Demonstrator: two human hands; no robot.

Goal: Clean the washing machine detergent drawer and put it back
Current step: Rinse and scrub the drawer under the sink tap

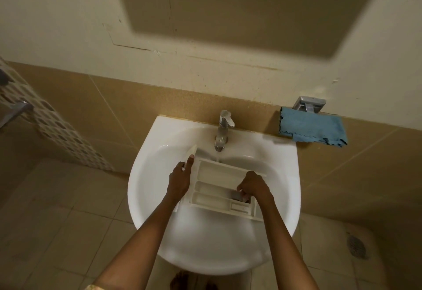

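The white detergent drawer (214,184) lies in the white sink (159,239), compartments facing up, its front panel toward the left. A thin stream of water from the chrome tap (222,133) falls onto the drawer's far edge. My left hand (180,179) grips the drawer's left end, with a finger stretched along the front panel. My right hand (253,188) is curled inside the right compartment and holds a small dark object (238,196); what it is I cannot make out.
A blue cloth (311,128) hangs on the tiled ledge right of the sink, below a chrome holder (309,104). A floor drain (356,247) sits at the lower right. A patterned tiled wall (57,130) stands to the left.
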